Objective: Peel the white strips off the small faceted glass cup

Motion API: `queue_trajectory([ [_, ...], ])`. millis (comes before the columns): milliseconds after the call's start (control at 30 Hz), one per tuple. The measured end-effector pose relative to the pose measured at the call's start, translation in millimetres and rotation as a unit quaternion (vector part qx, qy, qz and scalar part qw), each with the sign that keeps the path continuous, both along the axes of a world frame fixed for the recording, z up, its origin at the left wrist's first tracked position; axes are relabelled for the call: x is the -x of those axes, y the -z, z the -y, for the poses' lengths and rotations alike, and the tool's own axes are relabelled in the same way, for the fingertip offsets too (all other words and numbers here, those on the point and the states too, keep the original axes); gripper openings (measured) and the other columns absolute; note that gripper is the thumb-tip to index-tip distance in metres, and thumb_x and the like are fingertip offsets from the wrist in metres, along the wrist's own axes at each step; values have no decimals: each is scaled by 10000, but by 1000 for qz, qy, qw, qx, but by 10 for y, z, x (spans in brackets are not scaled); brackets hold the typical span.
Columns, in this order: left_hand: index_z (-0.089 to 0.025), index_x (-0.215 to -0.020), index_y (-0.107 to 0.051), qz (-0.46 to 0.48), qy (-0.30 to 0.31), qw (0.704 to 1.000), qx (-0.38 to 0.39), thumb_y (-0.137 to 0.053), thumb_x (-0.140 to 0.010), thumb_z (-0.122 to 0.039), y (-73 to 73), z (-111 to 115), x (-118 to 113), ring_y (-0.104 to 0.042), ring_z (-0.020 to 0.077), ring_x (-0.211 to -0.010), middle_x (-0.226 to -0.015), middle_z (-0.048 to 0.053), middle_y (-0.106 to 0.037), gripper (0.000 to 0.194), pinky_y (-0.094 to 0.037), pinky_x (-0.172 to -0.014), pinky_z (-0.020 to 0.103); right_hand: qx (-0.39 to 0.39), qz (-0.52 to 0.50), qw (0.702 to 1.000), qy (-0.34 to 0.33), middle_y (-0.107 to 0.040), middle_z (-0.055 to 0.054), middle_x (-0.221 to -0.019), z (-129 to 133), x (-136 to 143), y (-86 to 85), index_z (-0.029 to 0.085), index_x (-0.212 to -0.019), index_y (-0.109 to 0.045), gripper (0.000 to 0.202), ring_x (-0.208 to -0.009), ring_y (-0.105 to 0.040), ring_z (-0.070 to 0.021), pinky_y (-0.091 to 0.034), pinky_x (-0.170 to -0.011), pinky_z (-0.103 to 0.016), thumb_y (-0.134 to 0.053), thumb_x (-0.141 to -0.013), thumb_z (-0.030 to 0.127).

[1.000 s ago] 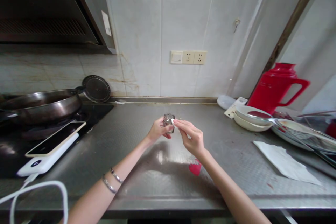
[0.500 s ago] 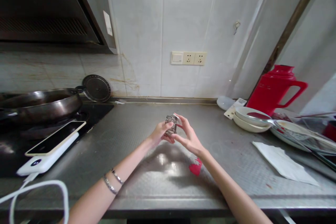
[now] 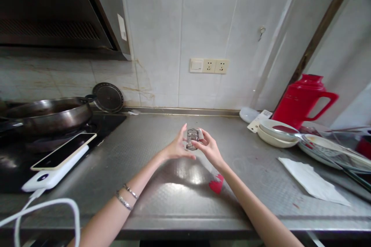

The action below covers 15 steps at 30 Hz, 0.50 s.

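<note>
Head view: small glass (image 3: 191, 139) pinched in right hand (image 3: 211, 149); left hand (image 3: 175, 149) spread, just beside it

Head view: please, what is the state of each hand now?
Left hand: open beside the small glassy object; contact cannot be told.
Right hand: closed on that object, between thumb and fingers.

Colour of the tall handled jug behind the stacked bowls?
Red; the tall handled jug shows best in the head view, the only one.
</note>
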<state>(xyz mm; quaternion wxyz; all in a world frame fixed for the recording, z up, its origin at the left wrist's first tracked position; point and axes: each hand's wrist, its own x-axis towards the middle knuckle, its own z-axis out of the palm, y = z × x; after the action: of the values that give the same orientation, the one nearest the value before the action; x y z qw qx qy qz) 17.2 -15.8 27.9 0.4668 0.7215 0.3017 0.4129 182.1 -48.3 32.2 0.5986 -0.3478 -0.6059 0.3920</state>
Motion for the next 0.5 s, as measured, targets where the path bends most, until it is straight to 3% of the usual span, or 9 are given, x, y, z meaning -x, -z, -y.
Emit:
queue_trajectory([
  [67, -263, -1490, -1, -6, 8, 999, -34, -880, -471, -251, 52, 34, -66, -481, 308, -1244, -1423, 199, -404, 1346, -371, -1025, 504, 7, 9, 1000, -4, -666, -100, -1090, 3, 13, 17, 190, -1182, -529, 561, -892, -684, -215, -597, -739, -339, -743, -691, 355],
  [167, -229, -1477, -96, -8, -53, 997, -61, -849, -535, -285, 98, 79, -130, -526, 280, -1200, -1298, 153, -551, 1207, -328, -1062, 509, 0, 20, 1000, -17, -659, -103, -1112, -1, 20, 53, 193, -1209, -529, 572, -939, -673, -216, -586, -770, -338, -728, -714, 400],
  [300, -190, -1403, -266, 4, -112, 990, -80, -833, -544, -286, 120, 76, -125, -585, 266, -1109, -1232, 143, -592, 1034, -417, -989, 429, -8, 16, 1000, -14, -671, -111, -1092, -97, -1, 89, 179, -1168, -596, 424, -871, -679, -190, -580, -733, -337, -477, -897, 482],
  [500, -174, -1342, -323, -27, -154, 983, -98, -817, -544, -282, 127, 42, -85, -612, 236, -1017, -1107, 103, -628, 944, -453, -921, 360, -83, 148, 979, 113, -710, -47, -760, -392, -68, 65, 167, -889, -717, 380, -719, -648, -189, -528, -633, -283, -517, -861, 489],
])
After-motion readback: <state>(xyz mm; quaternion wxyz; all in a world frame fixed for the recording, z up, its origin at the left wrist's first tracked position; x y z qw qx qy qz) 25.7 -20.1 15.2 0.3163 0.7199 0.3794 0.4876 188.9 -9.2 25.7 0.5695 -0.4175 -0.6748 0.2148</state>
